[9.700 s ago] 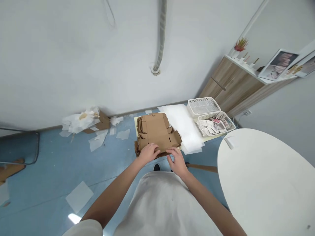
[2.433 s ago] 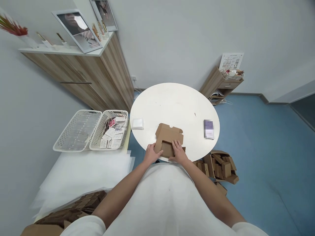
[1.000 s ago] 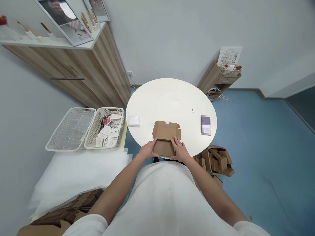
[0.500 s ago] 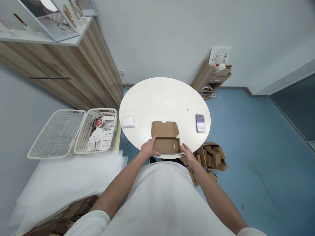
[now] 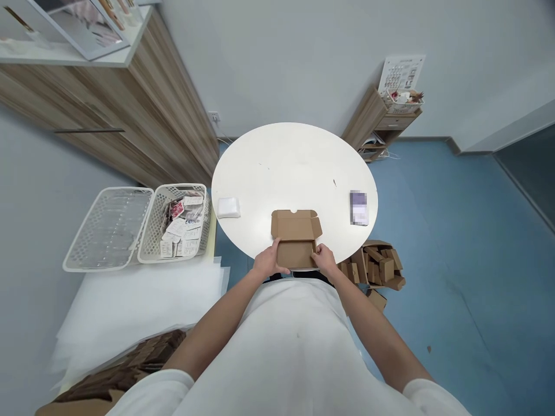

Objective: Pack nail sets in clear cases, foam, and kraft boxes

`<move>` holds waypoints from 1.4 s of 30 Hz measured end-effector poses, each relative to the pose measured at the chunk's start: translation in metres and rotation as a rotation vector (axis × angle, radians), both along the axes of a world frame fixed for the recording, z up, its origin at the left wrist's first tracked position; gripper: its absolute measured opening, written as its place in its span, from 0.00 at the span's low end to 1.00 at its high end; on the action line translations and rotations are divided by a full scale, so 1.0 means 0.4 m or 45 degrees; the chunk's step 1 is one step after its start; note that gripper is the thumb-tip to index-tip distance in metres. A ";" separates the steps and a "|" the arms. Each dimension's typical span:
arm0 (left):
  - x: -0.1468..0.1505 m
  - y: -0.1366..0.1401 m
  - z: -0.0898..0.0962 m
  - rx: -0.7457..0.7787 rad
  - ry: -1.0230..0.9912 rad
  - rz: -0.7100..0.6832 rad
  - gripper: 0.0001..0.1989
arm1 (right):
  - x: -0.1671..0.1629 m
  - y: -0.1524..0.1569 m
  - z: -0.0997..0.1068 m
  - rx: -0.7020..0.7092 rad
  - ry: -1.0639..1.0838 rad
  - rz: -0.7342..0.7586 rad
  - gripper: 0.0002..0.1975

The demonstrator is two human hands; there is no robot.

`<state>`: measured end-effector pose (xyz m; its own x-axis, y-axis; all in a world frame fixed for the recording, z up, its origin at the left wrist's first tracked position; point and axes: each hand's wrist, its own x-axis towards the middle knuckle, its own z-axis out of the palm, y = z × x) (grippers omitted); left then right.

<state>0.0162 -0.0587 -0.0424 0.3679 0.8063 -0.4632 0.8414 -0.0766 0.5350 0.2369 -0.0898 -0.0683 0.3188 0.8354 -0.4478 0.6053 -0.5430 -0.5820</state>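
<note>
A brown cardboard box (image 5: 296, 254) lies at the near edge of the white oval table (image 5: 295, 162), its lid flap raised away from me and its tray facing up with nothing inside. My left hand (image 5: 267, 261) grips the box's left side, thumb along the wall. At the right end, my right hand (image 5: 324, 258) pinches the side wall, fingers folded over it. A clear plastic packet stack (image 5: 228, 207) rests on the table's left, and a blurred purple-and-white stack (image 5: 358, 208) on its right.
To the left stand a white basket (image 5: 147, 248) of printed cards and another basket (image 5: 71, 257) of clear packets, above white sheets (image 5: 147, 300). Folded cardboard (image 5: 130, 370) lies at lower left. Small brown boxes (image 5: 385, 270) fill a carton on the floor at right.
My right hand has closed over the right end wall of the box, which now stands folded up with the end strip tucked in. The view has shifted slightly.
</note>
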 end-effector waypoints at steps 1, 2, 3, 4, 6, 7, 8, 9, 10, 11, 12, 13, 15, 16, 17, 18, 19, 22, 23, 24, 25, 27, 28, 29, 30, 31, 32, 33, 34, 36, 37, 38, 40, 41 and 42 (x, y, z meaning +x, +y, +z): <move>0.001 -0.004 -0.004 -0.008 -0.015 0.005 0.57 | 0.003 -0.003 -0.005 -0.008 -0.003 0.009 0.07; 0.002 -0.008 -0.008 -0.014 -0.028 0.011 0.56 | 0.005 -0.005 -0.010 -0.014 -0.007 0.018 0.08; 0.002 -0.010 -0.012 -0.015 -0.042 0.016 0.56 | 0.006 -0.006 -0.013 -0.018 -0.011 0.025 0.09; 0.003 -0.013 -0.016 -0.014 -0.059 0.020 0.56 | 0.007 -0.007 -0.016 -0.021 -0.016 0.031 0.09; 0.003 -0.016 -0.024 -0.011 -0.110 0.030 0.57 | 0.007 -0.005 -0.019 -0.026 -0.028 0.039 0.09; 0.004 -0.018 -0.027 -0.013 -0.139 0.038 0.57 | 0.008 -0.003 -0.019 -0.031 -0.033 0.042 0.09; 0.005 -0.018 -0.030 -0.018 -0.165 0.045 0.57 | 0.009 0.000 -0.018 -0.035 -0.037 0.045 0.09; 0.008 -0.019 -0.032 -0.023 -0.188 0.050 0.58 | 0.011 0.003 -0.017 -0.039 -0.044 0.049 0.09; 0.011 -0.018 -0.033 -0.024 -0.203 0.055 0.58 | 0.013 0.006 -0.015 -0.040 -0.054 0.053 0.09; 0.016 -0.016 -0.034 -0.024 -0.211 0.060 0.59 | 0.017 0.009 -0.012 -0.037 -0.062 0.059 0.08; 0.022 -0.013 -0.034 -0.021 -0.217 0.063 0.59 | 0.021 0.012 -0.007 -0.033 -0.066 0.065 0.08; 0.029 -0.009 -0.033 -0.019 -0.223 0.065 0.60 | 0.027 0.015 -0.002 -0.029 -0.062 0.071 0.09; 0.045 0.002 -0.030 -0.021 -0.231 0.067 0.61 | 0.041 0.020 0.010 -0.023 -0.020 0.078 0.10; 0.052 0.009 -0.027 -0.022 -0.230 0.065 0.61 | 0.049 0.023 0.018 -0.017 0.013 0.081 0.11; 0.060 0.015 -0.024 -0.020 -0.226 0.059 0.61 | 0.059 0.025 0.025 -0.013 0.051 0.082 0.11; 0.067 0.020 -0.021 -0.013 -0.220 0.054 0.60 | 0.068 0.026 0.032 -0.017 0.098 0.081 0.11; 0.073 0.025 -0.018 -0.004 -0.213 0.049 0.57 | 0.078 0.028 0.039 -0.035 0.156 0.082 0.11; 0.093 0.035 -0.012 0.030 -0.186 0.042 0.49 | 0.108 0.037 0.053 -0.161 0.341 0.064 0.09; 0.100 0.038 -0.012 0.041 -0.177 0.043 0.48 | 0.117 0.042 0.055 -0.199 0.388 0.055 0.08; 0.108 0.041 -0.011 0.053 -0.168 0.044 0.47 | 0.127 0.048 0.056 -0.218 0.419 0.044 0.08; 0.117 0.045 -0.011 0.063 -0.161 0.047 0.47 | 0.136 0.054 0.057 -0.221 0.436 0.034 0.08; 0.135 0.054 -0.012 0.074 -0.154 0.067 0.48 | 0.155 0.070 0.056 -0.199 0.472 0.020 0.09; 0.144 0.061 -0.012 0.070 -0.150 0.089 0.49 | 0.163 0.079 0.056 -0.188 0.498 0.013 0.09; 0.153 0.067 -0.013 0.060 -0.146 0.119 0.49 | 0.171 0.088 0.056 -0.180 0.528 0.007 0.10; 0.162 0.075 -0.014 0.043 -0.139 0.158 0.50 | 0.179 0.098 0.056 -0.174 0.561 0.000 0.11; 0.170 0.082 -0.015 0.025 -0.132 0.203 0.51 | 0.185 0.108 0.056 -0.165 0.593 -0.008 0.13; 0.177 0.090 -0.018 0.012 -0.127 0.251 0.50 | 0.191 0.118 0.056 -0.153 0.620 -0.018 0.14; 0.184 0.097 -0.022 0.008 -0.131 0.293 0.50 | 0.195 0.128 0.057 -0.137 0.644 -0.026 0.16; 0.190 0.105 -0.026 0.016 -0.147 0.327 0.48 | 0.198 0.139 0.057 -0.118 0.666 -0.030 0.17; 0.201 0.117 -0.035 0.057 -0.201 0.379 0.42 | 0.203 0.159 0.058 -0.088 0.710 -0.025 0.20; 0.205 0.123 -0.039 0.078 -0.232 0.404 0.39 | 0.204 0.169 0.057 -0.081 0.730 -0.014 0.20; 0.209 0.127 -0.043 0.091 -0.257 0.432 0.36 | 0.204 0.178 0.056 -0.081 0.750 0.001 0.21; 0.214 0.132 -0.045 0.100 -0.284 0.501 0.33 | 0.204 0.192 0.052 -0.088 0.780 0.036 0.23; 0.215 0.134 -0.044 0.100 -0.290 0.529 0.32 | 0.203 0.198 0.049 -0.092 0.791 0.055 0.24; 0.217 0.136 -0.042 0.097 -0.297 0.546 0.32 | 0.203 0.202 0.045 -0.091 0.797 0.076 0.25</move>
